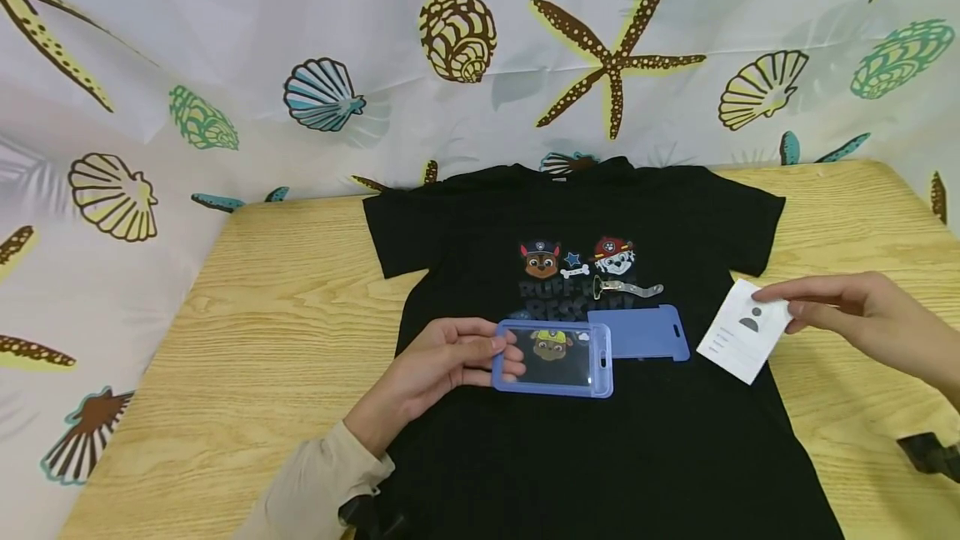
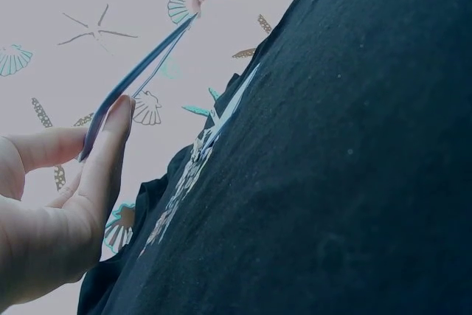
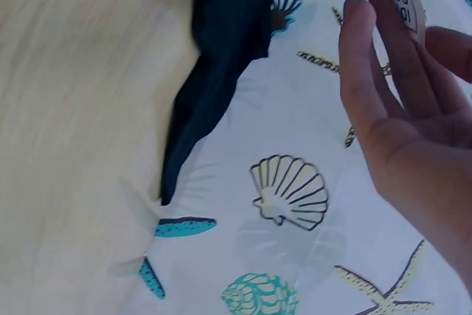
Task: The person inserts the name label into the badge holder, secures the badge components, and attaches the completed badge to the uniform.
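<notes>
Right fingers pinch card, long axis slanted, toward right edge of bench from blue holder gripped by left fingers.

Badge holder looks smooth blue plastic, see-through and slightly glossy in the middle; cover panel is flat, mostly matt blue plastic, strap clip shiny silvery metal with a clear plastic tab, card matt white printed paper. Shirt is dull black cloth with a printed front, sleeve matt beige cloth. Counter shows smooth, low-sheen wood grain; backdrop looks like smooth, lightly creased printed fabric.
</notes>
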Motion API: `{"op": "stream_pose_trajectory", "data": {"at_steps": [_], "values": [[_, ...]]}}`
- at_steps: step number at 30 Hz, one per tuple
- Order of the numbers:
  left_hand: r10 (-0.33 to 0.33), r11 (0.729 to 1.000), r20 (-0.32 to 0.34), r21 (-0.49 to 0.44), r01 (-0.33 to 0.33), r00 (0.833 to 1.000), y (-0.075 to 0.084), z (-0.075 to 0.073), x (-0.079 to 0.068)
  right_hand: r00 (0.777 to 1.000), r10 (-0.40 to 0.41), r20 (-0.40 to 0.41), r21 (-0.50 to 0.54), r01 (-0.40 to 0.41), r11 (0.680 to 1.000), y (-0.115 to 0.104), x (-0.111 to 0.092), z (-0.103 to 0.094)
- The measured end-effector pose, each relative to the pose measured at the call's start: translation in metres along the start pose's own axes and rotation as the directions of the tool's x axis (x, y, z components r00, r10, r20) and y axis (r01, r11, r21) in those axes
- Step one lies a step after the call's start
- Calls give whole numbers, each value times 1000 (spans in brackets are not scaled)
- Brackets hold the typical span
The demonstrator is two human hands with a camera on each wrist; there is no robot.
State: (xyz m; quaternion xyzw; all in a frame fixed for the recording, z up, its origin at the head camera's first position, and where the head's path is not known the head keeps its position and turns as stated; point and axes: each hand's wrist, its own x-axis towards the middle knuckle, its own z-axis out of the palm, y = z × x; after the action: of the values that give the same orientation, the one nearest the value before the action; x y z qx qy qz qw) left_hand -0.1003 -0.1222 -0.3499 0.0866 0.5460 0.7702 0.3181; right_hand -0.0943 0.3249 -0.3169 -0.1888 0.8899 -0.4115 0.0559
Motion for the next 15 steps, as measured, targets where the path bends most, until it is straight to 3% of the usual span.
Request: {"op": "stream_pose_trajectory", "data": {"at_steps": [4,10,15], "values": [[0,1000,-3,4,0,1000,1,0,1,989,-145,15,59,144,988,-15,-2,5],[-1,1000,-8,5,1,1000,1,0,1,950,-265,-167,-187,233,954,-46,-1,21],[11,1000,0,20,-11,1000,2,3,3,896,-379,-232,-265,317,911,-62,5,32]]}}
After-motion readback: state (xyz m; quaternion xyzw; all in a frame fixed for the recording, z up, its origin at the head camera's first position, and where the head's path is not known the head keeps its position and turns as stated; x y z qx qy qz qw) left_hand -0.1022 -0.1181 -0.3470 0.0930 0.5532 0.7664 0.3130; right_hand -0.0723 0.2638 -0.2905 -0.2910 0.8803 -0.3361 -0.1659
